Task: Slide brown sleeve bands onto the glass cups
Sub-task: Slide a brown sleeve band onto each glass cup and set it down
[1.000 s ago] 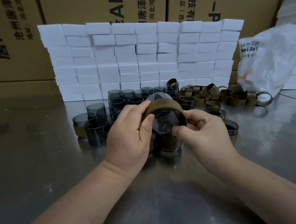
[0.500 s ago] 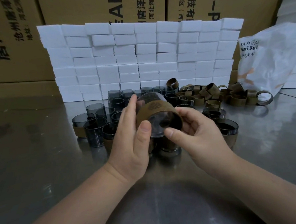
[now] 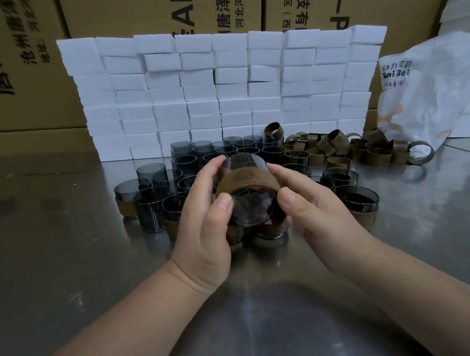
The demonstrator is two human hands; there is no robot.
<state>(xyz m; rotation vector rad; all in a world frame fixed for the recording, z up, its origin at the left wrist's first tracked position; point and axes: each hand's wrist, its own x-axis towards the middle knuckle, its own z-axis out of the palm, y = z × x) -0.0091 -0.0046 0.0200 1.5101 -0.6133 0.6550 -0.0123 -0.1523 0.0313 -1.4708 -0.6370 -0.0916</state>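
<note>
Smoky glass between two palms: the glass cup (image 3: 250, 209) is clasped from both sides, left hand (image 3: 203, 225) on its left wall, right hand (image 3: 320, 217) on its right. Both thumbs press at the near rim and the fingers curl round the far half, so both hands have a firm hold on it. The cup lies tipped over, its long axis running from the far side down towards the person, with one round end face-on to the camera. Whether that end is base or mouth, I cannot tell. The brown sleeve band (image 3: 245, 180) wraps the cup around its middle, embossed mark on top, sitting between the two sets of fingers.

The cup is held just above the middle of the steel table (image 3: 69, 268), over a cluster of standing cups (image 3: 153, 206), several with bands on. Loose bands (image 3: 335, 148) are heaped towards the far right edge. Along the far edge rises a wall of white blocks (image 3: 224, 91), with cardboard boxes (image 3: 18, 66) behind it and a white bag (image 3: 436, 91) at the right edge.
</note>
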